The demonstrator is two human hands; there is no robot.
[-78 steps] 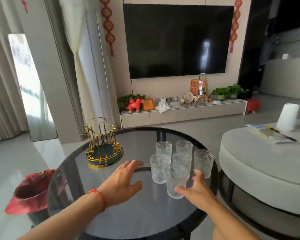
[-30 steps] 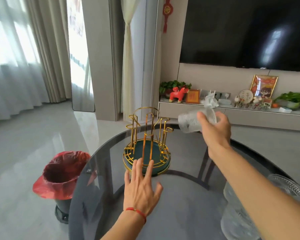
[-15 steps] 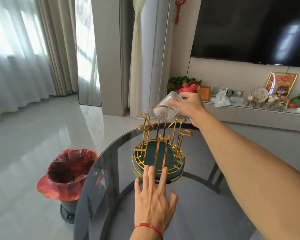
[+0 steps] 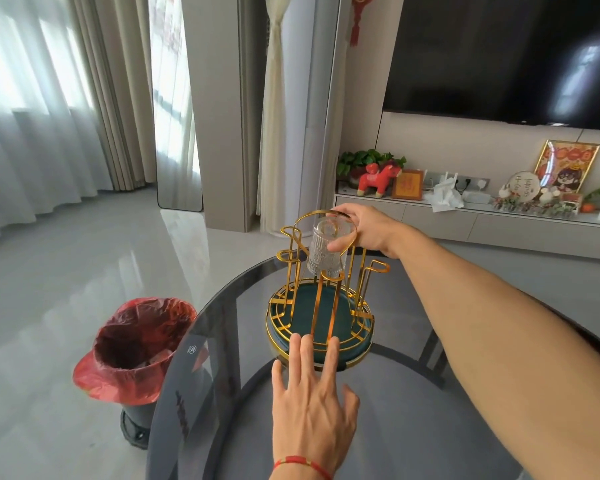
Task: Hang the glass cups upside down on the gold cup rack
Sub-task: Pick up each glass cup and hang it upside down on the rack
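From my head camera, my right hand (image 4: 368,230) is clamped around the base of a ribbed glass cup (image 4: 328,249), which I hold upside down among the upright prongs of the gold cup rack (image 4: 321,306), its mouth pointing down over the rack's dark green tray; I cannot tell whether a prong is already inside it. My left hand (image 4: 312,410) lies flat with fingers spread and holding nothing, its fingertips (image 4: 307,344) touching the rack's near gold rim. The rack stands toward the far left part of the round smoked-glass table (image 4: 222,393), near its curved edge, with bare glass between it and me. Beyond that edge, on the pale glossy floor, sits a bin lined with a red bag (image 4: 136,351). Behind are curtains (image 4: 49,116), a wall-mounted television (image 4: 499,53) and a low cabinet (image 4: 482,223) carrying a red toy horse (image 4: 378,178).
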